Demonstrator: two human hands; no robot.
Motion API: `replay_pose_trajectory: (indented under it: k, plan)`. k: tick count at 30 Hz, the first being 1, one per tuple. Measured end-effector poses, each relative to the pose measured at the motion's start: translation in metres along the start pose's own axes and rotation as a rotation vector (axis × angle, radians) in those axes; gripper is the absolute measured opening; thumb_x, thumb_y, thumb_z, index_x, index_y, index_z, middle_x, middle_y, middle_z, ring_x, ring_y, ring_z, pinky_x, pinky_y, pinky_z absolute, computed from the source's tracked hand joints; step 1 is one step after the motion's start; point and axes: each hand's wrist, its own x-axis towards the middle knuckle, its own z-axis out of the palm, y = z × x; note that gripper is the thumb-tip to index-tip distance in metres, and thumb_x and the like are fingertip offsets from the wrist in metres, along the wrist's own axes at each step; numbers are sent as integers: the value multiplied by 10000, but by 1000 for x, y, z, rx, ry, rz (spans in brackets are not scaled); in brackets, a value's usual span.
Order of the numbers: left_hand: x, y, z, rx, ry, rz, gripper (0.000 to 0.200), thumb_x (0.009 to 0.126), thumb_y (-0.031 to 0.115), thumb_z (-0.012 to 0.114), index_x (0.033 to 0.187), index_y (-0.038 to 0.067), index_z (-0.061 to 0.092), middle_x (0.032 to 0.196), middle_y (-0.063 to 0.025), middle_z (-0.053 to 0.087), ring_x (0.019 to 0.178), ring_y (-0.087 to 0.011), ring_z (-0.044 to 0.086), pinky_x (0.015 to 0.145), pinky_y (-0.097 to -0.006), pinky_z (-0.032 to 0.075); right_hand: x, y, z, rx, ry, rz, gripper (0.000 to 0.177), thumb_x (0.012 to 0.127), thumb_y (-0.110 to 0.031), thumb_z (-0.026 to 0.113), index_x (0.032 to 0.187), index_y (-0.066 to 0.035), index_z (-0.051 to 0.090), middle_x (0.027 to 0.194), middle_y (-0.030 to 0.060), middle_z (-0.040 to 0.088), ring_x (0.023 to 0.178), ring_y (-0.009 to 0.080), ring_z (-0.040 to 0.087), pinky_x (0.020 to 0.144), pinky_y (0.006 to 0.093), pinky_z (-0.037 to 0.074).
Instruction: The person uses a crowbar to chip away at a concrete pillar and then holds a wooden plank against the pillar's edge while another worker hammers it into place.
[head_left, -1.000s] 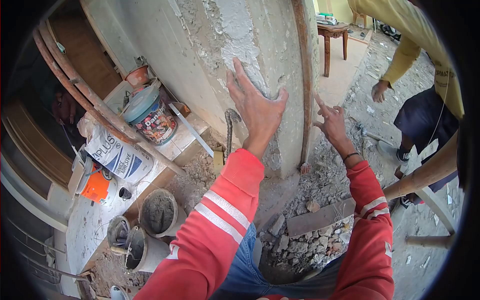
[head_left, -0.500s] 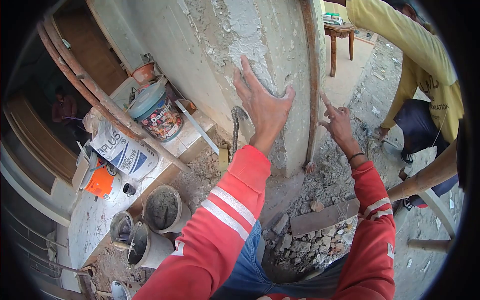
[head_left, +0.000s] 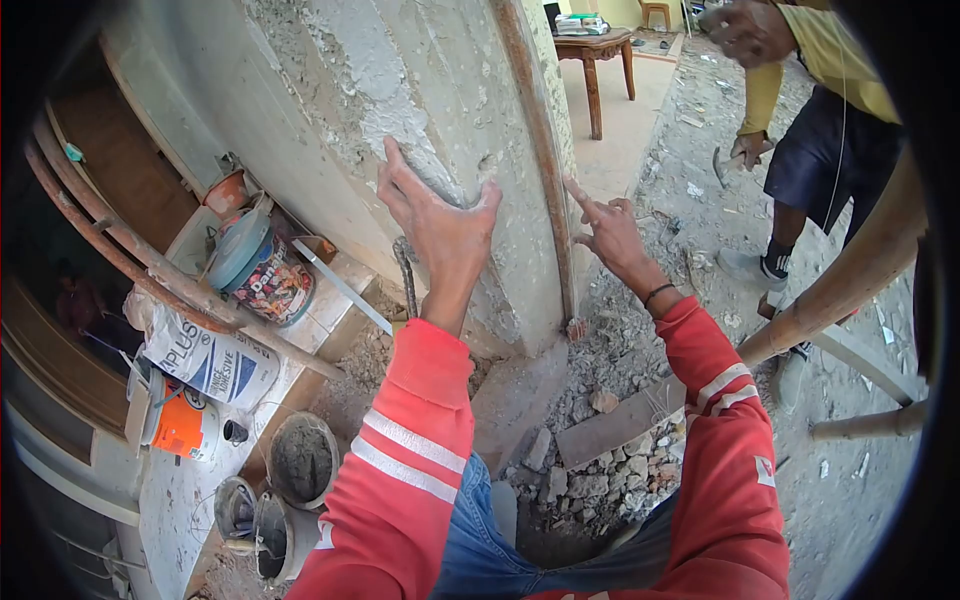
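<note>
My left hand (head_left: 440, 225) is spread wide in front of a concrete column (head_left: 455, 90), its fingertips over a strip of wet grey plaster (head_left: 375, 75). The thumb points up the column face, and nothing sits in the palm. My right hand (head_left: 615, 240) is at the column's right edge, beside a long wooden batten (head_left: 535, 130) that runs down the corner. Its index finger stretches toward the batten while the other fingers bend loosely, holding nothing. A bent piece of rebar (head_left: 405, 275) juts out just left of my left wrist.
Rubble (head_left: 620, 485) and a board (head_left: 610, 430) lie below me. Mortar buckets (head_left: 303, 460), an adhesive sack (head_left: 215, 365) and a lidded pail (head_left: 265, 275) stand left. At right, a co-worker in yellow (head_left: 845, 60) holds a hammer (head_left: 722, 165) behind a bamboo pole (head_left: 850, 280).
My view has turned right, so the column and buckets sit further left. Both hands keep much the same pose at the column. The co-worker has straightened from a bend, hammer now in view.
</note>
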Motion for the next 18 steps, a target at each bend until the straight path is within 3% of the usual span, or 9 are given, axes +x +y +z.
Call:
replay_pose_trajectory:
  k: [12,15,17,18]
  plan:
    - [-1,3,-2,13,-13,-24,1185,731,192,849,1640,58,101,1529,-313,246,1470,-468,260,1217,-525,272,-1,-3,1,15,1,-3,1158,792,-356,847,1679,-321,103,916,71,728,871,290,694,956,474,420]
    - [11,11,-7,15,82,20,1091,731,161,828,1611,51,194,1499,-291,304,1448,-442,303,1181,-539,303,0,-2,0,-15,14,-9,1159,789,-364,850,1678,-323,107,916,66,727,879,280,696,973,477,421]
    - [29,40,-29,72,265,320,919,724,183,814,1529,83,382,1447,-229,402,1406,-408,367,1145,-530,323,-1,-3,0,-14,18,-18,1160,790,-369,849,1678,-322,104,918,63,728,893,267,699,990,475,418]
    - [38,53,-32,66,274,334,919,724,183,814,1529,83,382,1447,-229,402,1406,-408,367,1145,-530,323,-1,-2,1,-5,10,-12,1157,789,-370,849,1678,-316,112,927,60,731,895,258,698,996,467,416]
